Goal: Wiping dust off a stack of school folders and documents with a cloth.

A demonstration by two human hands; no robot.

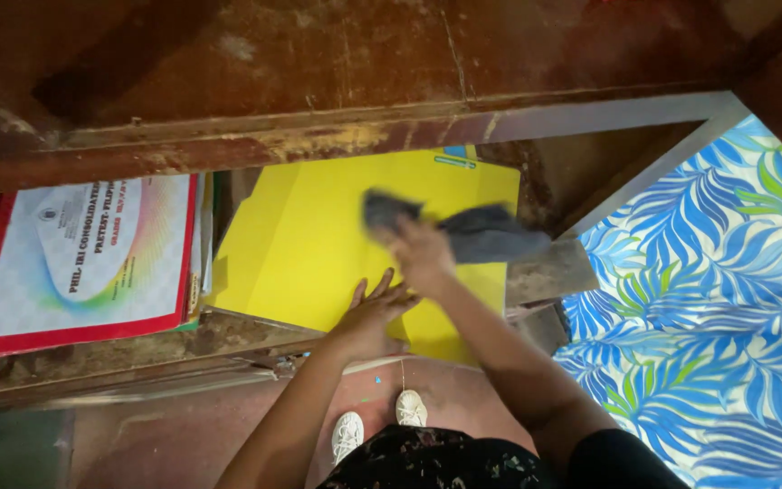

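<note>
A large yellow folder lies flat on a low wooden shelf, under a brown wooden ledge. My left hand rests flat on the folder's near edge, fingers spread, holding nothing. My right hand, blurred by motion, is closed on a dark grey cloth that lies across the folder's right part. A blue pen-like strip sits at the folder's far edge.
A stack of papers with a red-bordered printed sheet sits to the left on the same shelf. A blue and white leaf-patterned fabric fills the right side. My white shoes stand on a reddish floor below.
</note>
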